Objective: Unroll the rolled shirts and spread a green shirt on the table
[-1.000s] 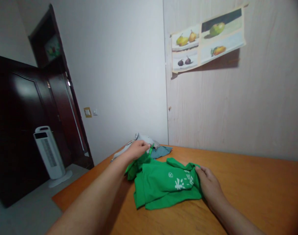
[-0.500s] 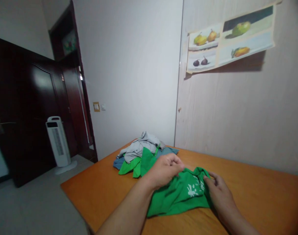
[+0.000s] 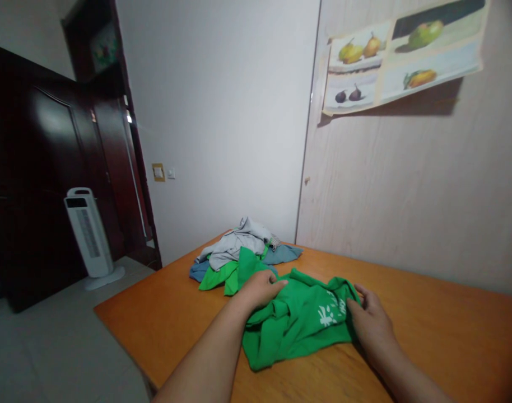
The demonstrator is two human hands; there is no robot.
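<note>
A green T-shirt (image 3: 298, 330) with white print lies crumpled on the wooden table (image 3: 155, 319) in front of me. My right hand (image 3: 371, 322) grips its right edge, thumb on top and fingers behind the cloth. At the shirt's upper left is my left hand (image 3: 260, 290), fingers curled on the fabric and thumb pointing right; its fingertips are partly hidden. Just beyond the left hand, a heap of clothes holds a grey garment (image 3: 239, 246), a bright green one (image 3: 220, 277) and a blue-grey one (image 3: 283, 254).
A pale wall meets the table's far side, with a sheet of fruit pictures (image 3: 365, 73) hanging on it. Left of the table, a white tower heater or fan (image 3: 90, 235) stands on the floor by a dark wooden door (image 3: 29, 168).
My left hand has moved left and slightly down across the green T-shirt, whose left part is now more folded. My right hand stays at the right edge. The view has shifted a little.
</note>
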